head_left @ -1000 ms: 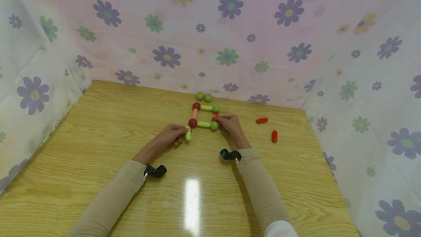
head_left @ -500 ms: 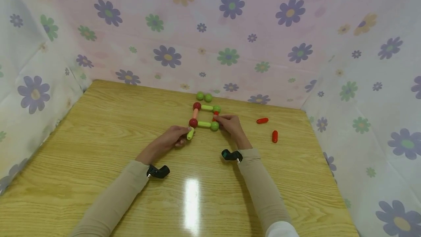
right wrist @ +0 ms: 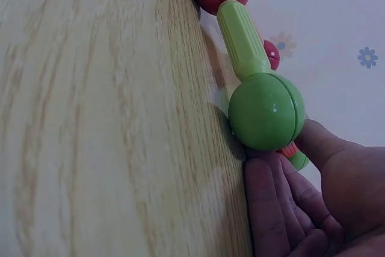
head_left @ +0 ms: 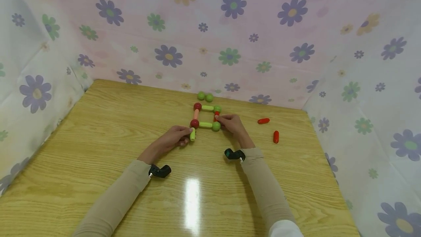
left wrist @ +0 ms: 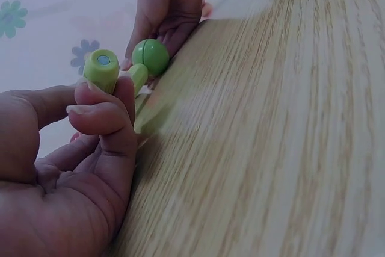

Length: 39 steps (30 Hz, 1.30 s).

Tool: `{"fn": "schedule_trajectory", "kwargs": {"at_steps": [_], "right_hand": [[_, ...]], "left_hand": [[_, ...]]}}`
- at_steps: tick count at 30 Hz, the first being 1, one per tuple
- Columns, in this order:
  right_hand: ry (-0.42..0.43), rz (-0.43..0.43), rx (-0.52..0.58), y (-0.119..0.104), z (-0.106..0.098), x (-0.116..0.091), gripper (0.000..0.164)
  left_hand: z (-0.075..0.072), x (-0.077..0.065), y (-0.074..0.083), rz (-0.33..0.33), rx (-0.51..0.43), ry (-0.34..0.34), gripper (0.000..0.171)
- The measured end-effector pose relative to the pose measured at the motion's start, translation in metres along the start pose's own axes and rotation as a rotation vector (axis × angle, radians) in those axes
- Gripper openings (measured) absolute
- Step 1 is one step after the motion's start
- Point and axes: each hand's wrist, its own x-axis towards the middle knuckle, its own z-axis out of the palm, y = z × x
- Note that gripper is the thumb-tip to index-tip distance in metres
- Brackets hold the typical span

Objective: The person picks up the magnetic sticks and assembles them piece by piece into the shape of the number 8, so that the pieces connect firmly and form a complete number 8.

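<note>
While the right hand [head_left: 232,123] pinches a red rod [head_left: 217,113], the left hand [head_left: 174,136] holds a yellow-green rod [head_left: 192,135]

Because the yellow-green rod looks like hard, ridged plastic, it should be light, stiff and not easily broken, best taken mid-length by its ridges with the grey end disc [left wrist: 104,60] left bare. It sits between the left thumb and fingers, just on the near side of the frame's [head_left: 205,124] near-left dark red ball [head_left: 194,123]; whether they touch I cannot tell. Thumb and fingers of the other hand grasp the red rod along the frame's right side. The near-right green ball [right wrist: 264,112] looks smooth and likely slippery, so rods offer surer holds. Two loose green balls [head_left: 201,95] lie beyond the far side; two spare red rods [head_left: 264,121] lie farther right.
</note>
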Motion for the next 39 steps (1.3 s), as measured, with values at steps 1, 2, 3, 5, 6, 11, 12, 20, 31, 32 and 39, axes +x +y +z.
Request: {"fn": "schedule_trajectory", "kwargs": {"at_steps": [1,2,3,5,6,11,12,20,31,32,39], "right_hand": [[-0.003,0.001,-0.003,0.0001,-0.0006,0.0005,0.048],[-0.008,0.002,-0.008,0.0003,-0.0010,0.0010,0.048],[-0.012,0.003,-0.014,0.0005,-0.0014,0.0015,0.047],[-0.019,0.005,-0.021,0.0010,-0.0022,0.0025,0.047],[-0.021,0.007,-0.026,0.0012,-0.0026,0.0030,0.046],[-0.033,0.008,-0.035,0.0015,-0.0044,0.0034,0.046],[-0.034,0.008,-0.034,0.0014,-0.0047,0.0030,0.045],[-0.029,0.016,-0.014,0.0021,-0.0043,0.0037,0.044],[-0.028,0.001,-0.013,0.0013,-0.0041,0.0017,0.043],[-0.028,0.003,-0.011,0.0016,-0.0043,0.0019,0.043],[-0.027,-0.012,-0.028,0.0036,-0.0048,0.0028,0.043]], "left_hand": [[0.0002,0.0002,0.0001,-0.002,0.000,0.002,0.028],[0.0004,0.0004,0.0003,-0.005,-0.001,0.005,0.028],[0.0007,0.0006,0.0004,-0.008,-0.002,0.009,0.028],[0.0012,0.0007,0.0009,-0.014,0.000,0.016,0.028],[0.0012,0.0009,0.0008,-0.015,0.003,0.019,0.028],[0.0018,0.0030,-0.0007,-0.015,0.013,0.027,0.028],[0.0021,0.0034,-0.0010,-0.012,0.014,0.027,0.027],[0.0040,0.0030,-0.0003,-0.020,0.011,0.051,0.029],[0.0051,0.0057,0.0004,-0.040,0.003,0.092,0.031],[0.0051,0.0058,0.0003,-0.044,0.003,0.096,0.031],[0.0058,0.0062,0.0014,-0.065,0.003,0.115,0.031]]}}
